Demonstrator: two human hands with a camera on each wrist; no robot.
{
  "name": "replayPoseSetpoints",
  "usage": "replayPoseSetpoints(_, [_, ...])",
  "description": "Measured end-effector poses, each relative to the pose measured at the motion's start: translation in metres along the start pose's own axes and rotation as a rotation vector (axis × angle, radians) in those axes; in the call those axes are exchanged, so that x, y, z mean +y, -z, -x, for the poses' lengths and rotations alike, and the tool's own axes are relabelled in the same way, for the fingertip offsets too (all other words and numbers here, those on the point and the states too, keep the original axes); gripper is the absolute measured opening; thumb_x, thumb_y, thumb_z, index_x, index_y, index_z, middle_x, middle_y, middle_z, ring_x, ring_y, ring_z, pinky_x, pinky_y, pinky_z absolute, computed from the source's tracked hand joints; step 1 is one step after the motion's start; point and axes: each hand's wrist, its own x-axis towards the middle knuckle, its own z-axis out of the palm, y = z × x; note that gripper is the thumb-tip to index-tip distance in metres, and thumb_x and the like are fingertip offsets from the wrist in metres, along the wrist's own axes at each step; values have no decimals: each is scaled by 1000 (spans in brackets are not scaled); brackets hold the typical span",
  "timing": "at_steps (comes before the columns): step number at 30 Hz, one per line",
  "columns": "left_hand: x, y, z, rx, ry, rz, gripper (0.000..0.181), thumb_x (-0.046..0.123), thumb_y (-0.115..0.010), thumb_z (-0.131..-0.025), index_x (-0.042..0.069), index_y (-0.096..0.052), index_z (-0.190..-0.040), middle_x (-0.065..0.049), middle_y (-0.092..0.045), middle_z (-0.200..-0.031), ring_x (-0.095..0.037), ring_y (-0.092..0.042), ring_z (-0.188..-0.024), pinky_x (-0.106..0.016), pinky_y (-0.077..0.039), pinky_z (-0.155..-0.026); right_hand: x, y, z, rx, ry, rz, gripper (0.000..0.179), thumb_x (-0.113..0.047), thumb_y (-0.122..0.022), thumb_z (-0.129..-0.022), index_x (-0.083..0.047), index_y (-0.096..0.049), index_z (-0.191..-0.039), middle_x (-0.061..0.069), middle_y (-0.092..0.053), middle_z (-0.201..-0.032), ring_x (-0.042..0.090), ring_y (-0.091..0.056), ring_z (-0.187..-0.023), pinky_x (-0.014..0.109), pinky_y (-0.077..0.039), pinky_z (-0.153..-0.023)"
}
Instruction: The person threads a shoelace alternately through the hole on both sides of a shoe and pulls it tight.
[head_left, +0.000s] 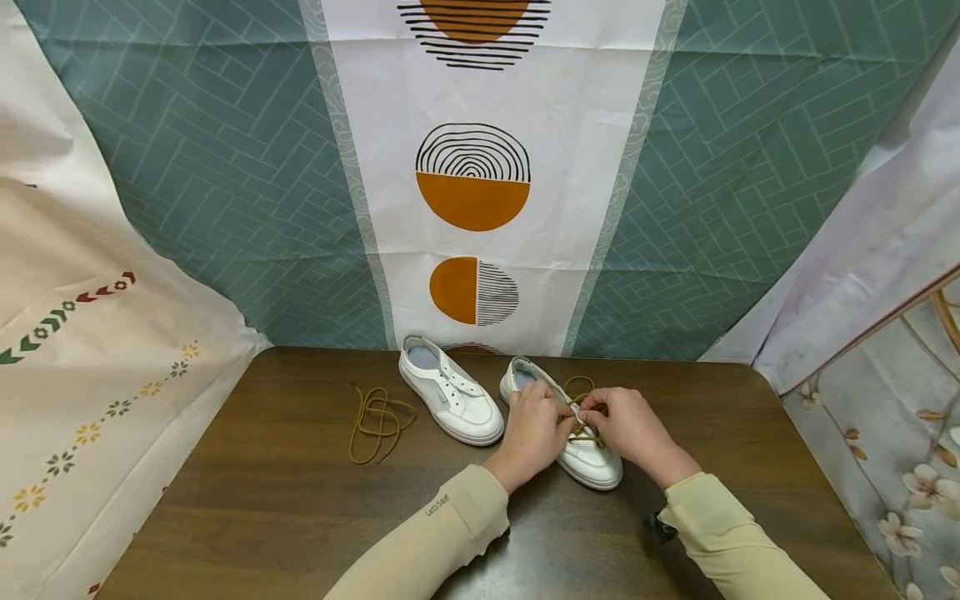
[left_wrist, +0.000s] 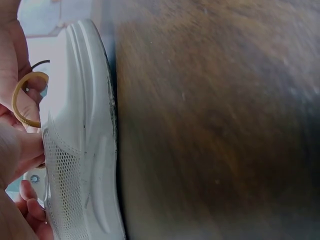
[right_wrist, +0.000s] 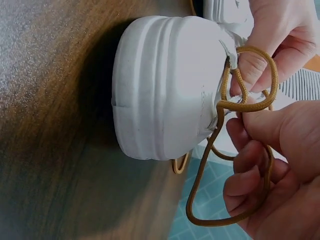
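A white sneaker (head_left: 600,472) stands on the table between both hands, its toe toward the person, with a golden-brown shoelace (right_wrist: 245,107) partly threaded through its eyelets. My left hand (head_left: 531,429) grips the eyelet edge of this sneaker, thumb on top. From the other side, my right hand (head_left: 632,423) pinches the shoelace close to the eyelets, and a long loop of it hangs around those fingers in the right wrist view. The fingertips of both hands nearly meet over the tongue. In the left wrist view the sneaker's side (left_wrist: 75,150) hides part of the fingers.
A second white sneaker (head_left: 468,415), with no lace in its eyelets, stands to the left. Further left a loose brown shoelace (head_left: 382,410) lies in a tangle on the wooden table (head_left: 285,500). A patterned curtain (head_left: 480,242) hangs behind the table's back edge.
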Motion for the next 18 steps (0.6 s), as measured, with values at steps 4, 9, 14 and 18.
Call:
replayPoseSetpoints(4, [-1,2,0,13,-16,0,10,37,-68,-83,30,-76,-84,7,-52,-83,-10,-44,-81,-31,-29,-68,0,-1,0,-18,8,-24,8,-22,-63,-89,-18,-69,-88,-5,-67,-82,11,-50,-62,27,-40,-53])
replayPoseSetpoints(9, [-5,5,1,73,-38,84,8,30,-68,-81,26,-76,-82,7,-56,-84,-8,-50,-83,-30,-34,-70,2,1,1,-17,14,-34,11,-22,-60,-91,-15,-69,-95,-2,-68,-89,10,-53,-67,26,-41,-57])
replayPoseSetpoints(14, [-12,11,0,131,7,287,9,25,-65,-85,23,-74,-84,8,-55,-87,-6,-53,-78,-21,-41,-69,3,6,3,-18,1,-29,12,-22,-60,-91,-14,-68,-94,-2,-67,-87,11,-52,-66,27,-41,-57])
replayPoseSetpoints(18, [-15,18,-2,179,47,494,11,24,-62,-89,19,-71,-90,8,-59,-90,-5,-57,-84,-20,-46,-74,5,7,5,-22,-6,-31,11,-22,-61,-90,-15,-68,-92,-3,-66,-83,11,-52,-65,27,-42,-57])
